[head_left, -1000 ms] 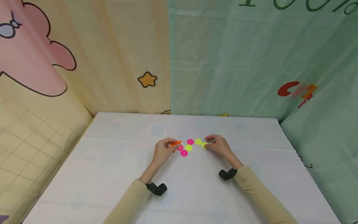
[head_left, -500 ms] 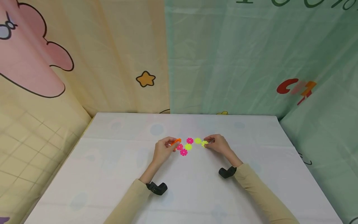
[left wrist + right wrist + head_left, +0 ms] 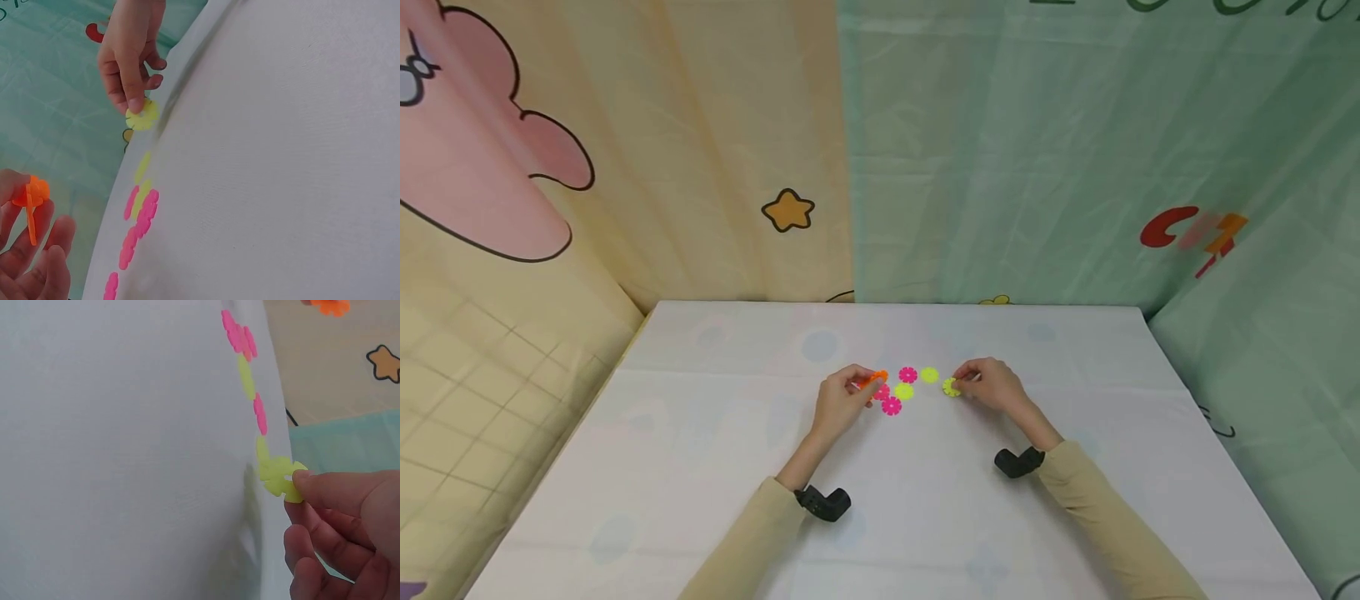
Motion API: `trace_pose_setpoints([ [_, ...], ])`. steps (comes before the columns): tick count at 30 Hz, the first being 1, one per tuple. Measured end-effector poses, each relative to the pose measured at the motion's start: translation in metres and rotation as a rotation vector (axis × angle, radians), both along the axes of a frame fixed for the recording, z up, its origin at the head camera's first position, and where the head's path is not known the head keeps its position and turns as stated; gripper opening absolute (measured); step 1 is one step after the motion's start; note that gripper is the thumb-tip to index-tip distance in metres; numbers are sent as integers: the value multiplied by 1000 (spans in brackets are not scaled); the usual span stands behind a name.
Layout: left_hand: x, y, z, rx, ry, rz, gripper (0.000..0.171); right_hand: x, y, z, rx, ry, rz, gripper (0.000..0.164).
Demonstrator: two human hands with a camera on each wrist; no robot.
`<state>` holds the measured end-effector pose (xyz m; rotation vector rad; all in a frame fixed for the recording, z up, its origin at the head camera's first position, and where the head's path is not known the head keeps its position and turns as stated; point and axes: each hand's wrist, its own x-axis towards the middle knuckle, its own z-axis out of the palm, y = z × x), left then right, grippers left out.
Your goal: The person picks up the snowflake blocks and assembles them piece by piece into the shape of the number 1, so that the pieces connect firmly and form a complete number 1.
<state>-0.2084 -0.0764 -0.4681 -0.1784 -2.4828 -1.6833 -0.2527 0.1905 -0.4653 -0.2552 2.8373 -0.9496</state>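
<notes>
the left hand [image 3: 840,402] pinches orange discs [image 3: 41,189], which seem to be slotted together at an angle. the right hand [image 3: 995,386] holds a notched yellow disc [image 3: 275,475] by its edge, between thumb and finger. between the hands, pink discs [image 3: 891,406] and loose yellow discs [image 3: 929,375] lie flat on the table [image 3: 910,500]. the discs look like thin plastic: probably light, fairly stiff, a bit slick and not very fragile. a rim pinch should suit, keeping fingertips off whichever notch is needed.
</notes>
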Motion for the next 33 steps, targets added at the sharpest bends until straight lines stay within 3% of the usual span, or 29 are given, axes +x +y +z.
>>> trace_pose_setpoints([
  [8, -1, 3, -1, 6, -7, -17, 13, 9, -11, 11, -34, 62, -6, 22],
  [18, 0, 7, 2, 20, 19, -56, 12, 19, -28, 24, -197, 125, 29, 22],
  [33, -2, 21, 4, -52, 51, -61, 14, 25, -59, 34, -453, 140, -18, 24],
])
